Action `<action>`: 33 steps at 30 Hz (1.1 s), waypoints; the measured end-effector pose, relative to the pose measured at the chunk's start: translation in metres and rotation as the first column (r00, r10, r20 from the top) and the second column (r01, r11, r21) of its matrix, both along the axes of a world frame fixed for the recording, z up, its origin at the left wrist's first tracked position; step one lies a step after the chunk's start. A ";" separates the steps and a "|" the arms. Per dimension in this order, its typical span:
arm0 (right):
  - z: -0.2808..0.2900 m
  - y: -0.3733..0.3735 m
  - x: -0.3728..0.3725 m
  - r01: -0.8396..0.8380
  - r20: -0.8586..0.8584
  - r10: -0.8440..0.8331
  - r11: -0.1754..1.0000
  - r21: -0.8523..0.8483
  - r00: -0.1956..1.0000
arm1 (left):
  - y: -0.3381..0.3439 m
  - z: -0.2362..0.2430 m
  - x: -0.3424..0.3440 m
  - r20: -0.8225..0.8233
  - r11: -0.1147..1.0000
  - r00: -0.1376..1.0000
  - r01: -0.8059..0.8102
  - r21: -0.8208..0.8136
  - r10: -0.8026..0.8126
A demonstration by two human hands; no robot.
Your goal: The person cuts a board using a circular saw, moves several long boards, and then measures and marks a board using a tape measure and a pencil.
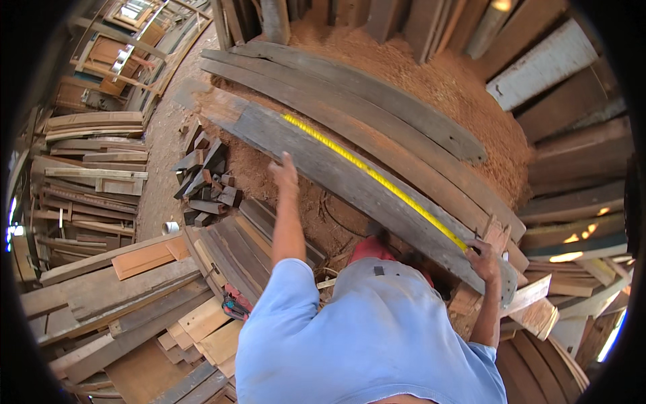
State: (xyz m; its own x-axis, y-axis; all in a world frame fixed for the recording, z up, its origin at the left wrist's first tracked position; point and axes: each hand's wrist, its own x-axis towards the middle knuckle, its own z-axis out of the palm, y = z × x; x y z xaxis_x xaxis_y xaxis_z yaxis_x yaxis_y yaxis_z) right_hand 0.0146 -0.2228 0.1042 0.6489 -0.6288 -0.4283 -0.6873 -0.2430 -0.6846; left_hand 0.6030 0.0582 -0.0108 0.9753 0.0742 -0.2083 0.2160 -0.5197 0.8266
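Observation:
A long, weathered grey plank [323, 158] lies diagonally in front of me, running from far left to near right. Along it stretches the yellow blade of a tape measure [377, 176], its far end resting toward the plank's left part. My right hand [484, 264] is closed around the tape measure's near end, close to the plank's right end; the fingers hide most of what is gripped there. My left hand [285, 174] is just by the plank's near edge, fingers stretched out and holding nothing. Whether it touches the wood I cannot tell.
Two more long boards [377, 101] lie beyond the plank over brown sawdust [336, 42]. Short wood offcuts [208, 182] are heaped at left. A red and black power tool [235, 303] sits near stacked planks [134, 296]. Boards [572, 168] lean along the right.

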 end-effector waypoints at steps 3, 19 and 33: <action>-0.012 0.006 0.086 -0.031 -0.007 0.030 0.987 -0.158 1.000 | -0.017 -0.034 -0.062 -0.215 0.995 0.974 -0.085 -0.058 0.071; -0.039 0.046 0.307 -0.125 -0.197 0.091 0.978 -0.167 0.976 | -0.030 -0.041 -0.116 -0.281 0.924 0.924 0.150 -0.351 -0.257; -0.048 0.004 -0.008 0.107 -0.109 -0.146 0.948 -0.299 0.983 | -0.040 -0.029 -0.106 -0.494 0.908 0.850 -0.046 -0.417 -0.184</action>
State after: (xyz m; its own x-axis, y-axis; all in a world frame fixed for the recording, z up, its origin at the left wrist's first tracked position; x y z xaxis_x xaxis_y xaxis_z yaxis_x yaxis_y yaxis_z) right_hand 0.0061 -0.2189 0.0566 0.5075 -0.8119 -0.2886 -0.8026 -0.3236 -0.5011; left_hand 0.4973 0.0185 -0.0394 0.7163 -0.1904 -0.6713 0.6414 -0.1991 0.7409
